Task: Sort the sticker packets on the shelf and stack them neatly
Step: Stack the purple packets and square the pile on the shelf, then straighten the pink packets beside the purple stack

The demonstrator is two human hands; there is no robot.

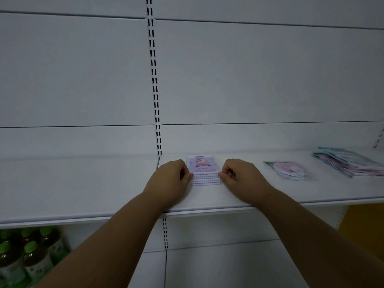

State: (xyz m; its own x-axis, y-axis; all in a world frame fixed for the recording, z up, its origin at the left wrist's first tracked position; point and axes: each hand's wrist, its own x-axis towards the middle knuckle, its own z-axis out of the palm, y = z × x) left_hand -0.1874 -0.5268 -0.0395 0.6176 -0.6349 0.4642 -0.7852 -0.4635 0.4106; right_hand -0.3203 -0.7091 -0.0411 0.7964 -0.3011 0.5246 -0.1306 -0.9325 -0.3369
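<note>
A small stack of purple sticker packets (204,170) lies on the white shelf (83,183), near its middle. My left hand (170,177) pinches the stack's left edge with curled fingers. My right hand (241,176) pinches the right edge the same way. To the right lies a clear packet with pink round stickers (291,170). Further right sits a loose, fanned pile of pink and teal packets (349,164).
A slotted upright (154,80) runs down the white back panel. Below the shelf at the lower left stand several bottles with green caps (27,256). A yellow surface (361,219) shows under the shelf at the right.
</note>
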